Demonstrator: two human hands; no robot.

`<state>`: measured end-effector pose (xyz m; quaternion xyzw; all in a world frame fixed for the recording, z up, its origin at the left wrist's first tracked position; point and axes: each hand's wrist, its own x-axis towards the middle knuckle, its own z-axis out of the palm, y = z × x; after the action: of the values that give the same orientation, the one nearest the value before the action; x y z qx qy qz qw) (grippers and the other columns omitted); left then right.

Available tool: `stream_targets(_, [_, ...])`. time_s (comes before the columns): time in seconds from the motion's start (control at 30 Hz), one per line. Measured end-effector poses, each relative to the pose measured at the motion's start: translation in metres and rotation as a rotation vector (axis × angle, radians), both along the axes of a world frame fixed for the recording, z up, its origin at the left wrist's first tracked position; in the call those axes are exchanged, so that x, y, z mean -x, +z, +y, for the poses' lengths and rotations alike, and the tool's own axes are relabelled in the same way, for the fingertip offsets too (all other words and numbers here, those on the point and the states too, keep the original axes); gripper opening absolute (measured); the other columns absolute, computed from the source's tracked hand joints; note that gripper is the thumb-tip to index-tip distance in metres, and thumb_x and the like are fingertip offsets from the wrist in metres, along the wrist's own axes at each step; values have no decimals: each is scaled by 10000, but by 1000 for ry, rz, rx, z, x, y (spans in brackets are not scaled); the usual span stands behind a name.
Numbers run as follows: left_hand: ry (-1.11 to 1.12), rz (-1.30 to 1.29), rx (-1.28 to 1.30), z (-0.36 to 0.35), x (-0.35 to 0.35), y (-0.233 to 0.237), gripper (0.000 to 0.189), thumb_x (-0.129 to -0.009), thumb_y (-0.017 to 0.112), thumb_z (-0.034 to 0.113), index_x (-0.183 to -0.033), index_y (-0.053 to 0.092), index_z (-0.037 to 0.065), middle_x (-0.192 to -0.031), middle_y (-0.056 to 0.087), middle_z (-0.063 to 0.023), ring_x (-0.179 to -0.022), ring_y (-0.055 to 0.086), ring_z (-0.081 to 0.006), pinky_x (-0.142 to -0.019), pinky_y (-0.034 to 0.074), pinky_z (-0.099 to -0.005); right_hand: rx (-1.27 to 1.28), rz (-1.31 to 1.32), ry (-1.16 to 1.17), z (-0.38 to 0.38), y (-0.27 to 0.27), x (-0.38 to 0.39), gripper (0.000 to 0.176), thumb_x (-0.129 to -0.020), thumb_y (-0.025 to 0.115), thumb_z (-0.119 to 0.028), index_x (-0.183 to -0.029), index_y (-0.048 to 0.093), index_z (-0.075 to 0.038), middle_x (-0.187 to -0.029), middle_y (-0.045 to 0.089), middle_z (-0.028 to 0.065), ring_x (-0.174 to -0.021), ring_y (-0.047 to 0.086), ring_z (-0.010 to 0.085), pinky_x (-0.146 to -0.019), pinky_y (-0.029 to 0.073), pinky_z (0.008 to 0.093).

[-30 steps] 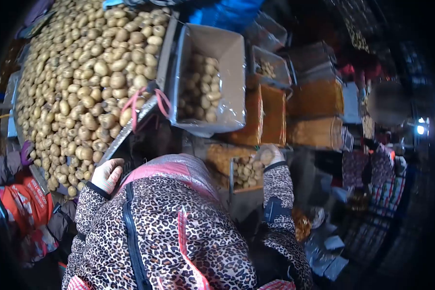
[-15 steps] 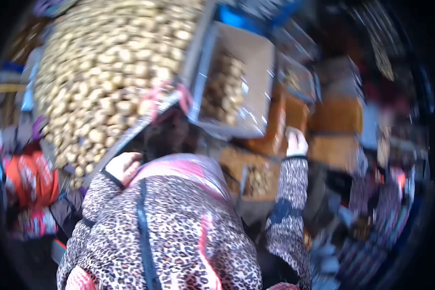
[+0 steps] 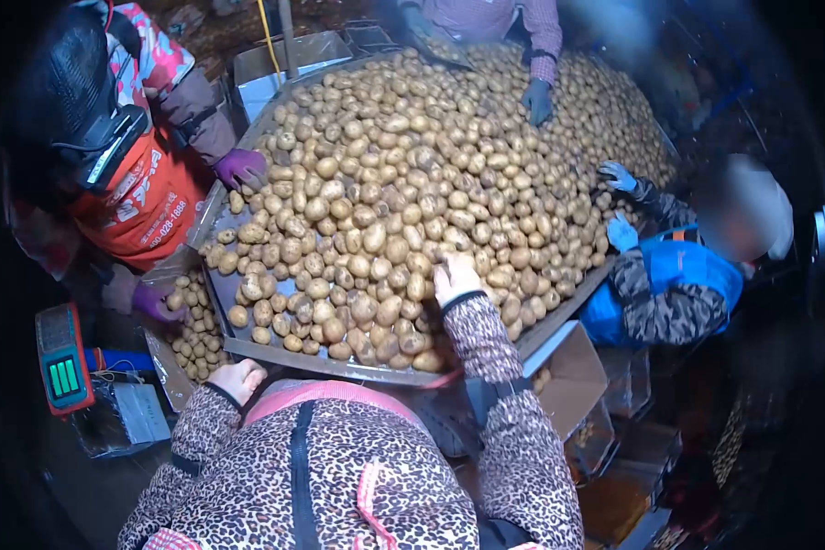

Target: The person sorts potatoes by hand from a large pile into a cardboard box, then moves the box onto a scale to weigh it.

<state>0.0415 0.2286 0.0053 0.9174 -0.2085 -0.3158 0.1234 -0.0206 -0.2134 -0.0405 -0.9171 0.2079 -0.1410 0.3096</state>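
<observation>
A broad heap of potatoes (image 3: 367, 215) covers a metal-edged sorting table (image 3: 339, 368) in front of me. My right hand (image 3: 456, 278) reaches over the near part of the heap, its bent fingers down against the potatoes. Whether a potato is in its grasp is hidden. Close to my body, my left hand (image 3: 238, 380) is closed, fingers curled, just by the table's near left edge. What it holds, if anything, does not show.
A co-worker's purple glove (image 3: 240, 170) touches the heap at left; another is over a box of potatoes (image 3: 192, 344). Gray gloves (image 3: 538, 101) work at the far side, blue gloves (image 3: 621, 234) at right. A scale (image 3: 64, 367) stands at left, a carton (image 3: 568, 380) beside the table.
My view has swung right to left, bringing the whole table into sight. My right hand has gone from the boxes at right to the potato heap. My left hand stays near my waist.
</observation>
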Motion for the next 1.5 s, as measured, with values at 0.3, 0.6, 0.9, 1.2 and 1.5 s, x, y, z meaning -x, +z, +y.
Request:
stream_targets(0.3, [1, 102, -111, -26, -33, -9, 389, -892, 485, 376, -1094, 616, 69, -1026, 648, -213, -1004, 607, -362, -875, 469, -445, 4, 290, -118, -25, -17, -144, 650, -863, 541, -343, -1414, 343, -60, -1336, 474, 229, -1237, 467, 354, -1055, 368, 412])
stream_targets(0.6, [102, 78, -42, -73, -21, 10, 373, -893, 492, 349, -1104, 608, 65, -1058, 640, -192, -1010, 602, -345, -890, 466, -426, 229, 19, 28, -123, 6, -218, 452, -869, 562, -254, -1279, 500, -75, -1248, 496, 210, -1130, 516, 359, -974, 432, 426])
stream_targets(0.9, [229, -74, 238, -100, -22, 19, 302, -870, 544, 261, -1075, 645, 63, -981, 663, -196, -944, 637, -352, -847, 504, -397, 35, 343, 159, -53, 3, -234, 532, -747, 670, -210, -1240, 519, -81, -1182, 517, 210, -1158, 502, 387, -979, 429, 476])
stream_targets(1.2, [-354, -228, 249, -224, -36, 75, 610, -772, 667, 451, -1213, 481, 71, -981, 588, -182, -914, 604, -365, -792, 488, -450, -1972, 91, 224, 91, 19, -32, 636, -905, 500, -566, -1223, 461, -17, -1007, 638, 123, -820, 663, 248, -676, 577, 366])
stream_targets(1.5, [-367, -456, 425, -213, -26, 71, 484, -717, 676, 451, -1018, 635, 74, -773, 668, -132, -669, 655, -323, -613, 527, -411, -1851, 145, -74, 115, 0, -28, 549, -948, 378, -570, -1093, 561, -73, -833, 653, 112, -723, 640, 215, -589, 519, 321])
